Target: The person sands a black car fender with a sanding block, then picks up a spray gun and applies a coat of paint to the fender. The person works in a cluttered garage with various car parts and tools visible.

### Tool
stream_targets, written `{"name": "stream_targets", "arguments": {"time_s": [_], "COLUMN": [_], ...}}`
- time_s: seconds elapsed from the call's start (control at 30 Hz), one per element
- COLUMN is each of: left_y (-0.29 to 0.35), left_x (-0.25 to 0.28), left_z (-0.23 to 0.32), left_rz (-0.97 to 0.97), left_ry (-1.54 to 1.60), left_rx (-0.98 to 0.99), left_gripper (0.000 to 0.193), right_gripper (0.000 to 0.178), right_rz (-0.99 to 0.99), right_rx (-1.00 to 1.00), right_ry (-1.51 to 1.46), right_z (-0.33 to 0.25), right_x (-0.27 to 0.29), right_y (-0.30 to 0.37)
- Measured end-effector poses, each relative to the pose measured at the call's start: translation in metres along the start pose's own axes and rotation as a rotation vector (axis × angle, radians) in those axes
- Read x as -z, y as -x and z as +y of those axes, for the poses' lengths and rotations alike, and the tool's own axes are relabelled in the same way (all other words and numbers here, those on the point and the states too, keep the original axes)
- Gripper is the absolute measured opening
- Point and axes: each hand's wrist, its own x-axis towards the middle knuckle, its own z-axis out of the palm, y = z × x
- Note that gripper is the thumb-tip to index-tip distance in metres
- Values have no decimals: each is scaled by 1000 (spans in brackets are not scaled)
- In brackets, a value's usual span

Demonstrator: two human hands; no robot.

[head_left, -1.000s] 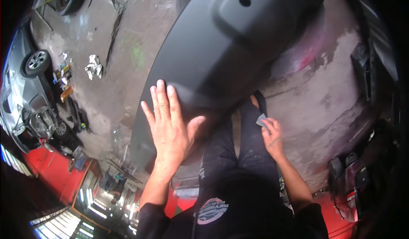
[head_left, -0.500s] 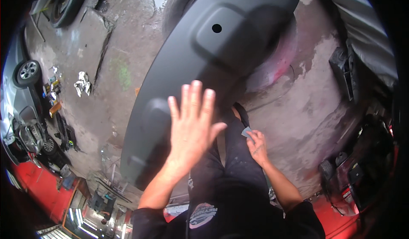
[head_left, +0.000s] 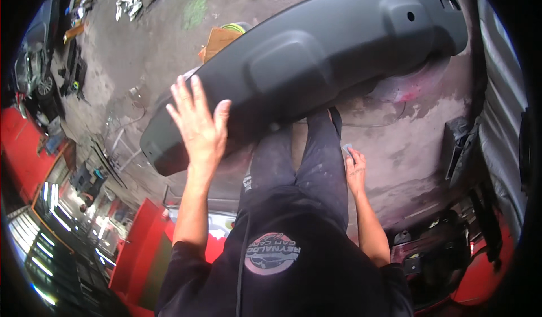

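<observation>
A long dark grey car bumper cover (head_left: 350, 40) with recessed shapes and a round hole lies in front of my legs, slanting from near left to far right. Over its left end is my left hand (head_left: 200, 128), palm down with fingers spread. I cannot tell whether the palm touches the surface. At my right side, beside the thigh and apart from the bumper, my right hand (head_left: 355, 170) pinches a small grey-blue sanding pad (head_left: 347, 148). Most of that pad is hidden by the fingers.
Behind the bumper stand a cardboard box (head_left: 219, 41) and a yellow-green roll (head_left: 234, 28). Crumpled white paper (head_left: 130, 3) lies on the stained floor. A black plastic part (head_left: 456, 147) is at right, near a silver cover (head_left: 502, 74). Red panels (head_left: 138, 243) stand at lower left.
My view has turned, so the bumper now lies more crosswise. My left hand has shifted toward its left end. My right hand still holds the pad beside my leg.
</observation>
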Motion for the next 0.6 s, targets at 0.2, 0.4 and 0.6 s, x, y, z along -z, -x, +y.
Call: {"name": "stream_targets", "arguments": {"time_s": [0.2, 0.4, 0.6], "left_y": [16, 19, 43], "left_x": [-34, -44, -56], "left_z": [100, 135, 16], "left_rz": [-1, 66, 78], "left_ry": [301, 485, 147], "left_rx": [-344, -405, -179], "left_gripper": [95, 92, 94], "right_gripper": [37, 38, 39], "right_rz": [-50, -79, -102], "right_rx": [22, 74, 125], "right_ry": [-4, 221, 311], "right_z": [-14, -43, -57], "right_x": [18, 37, 34], "right_y": [-1, 0, 2]}}
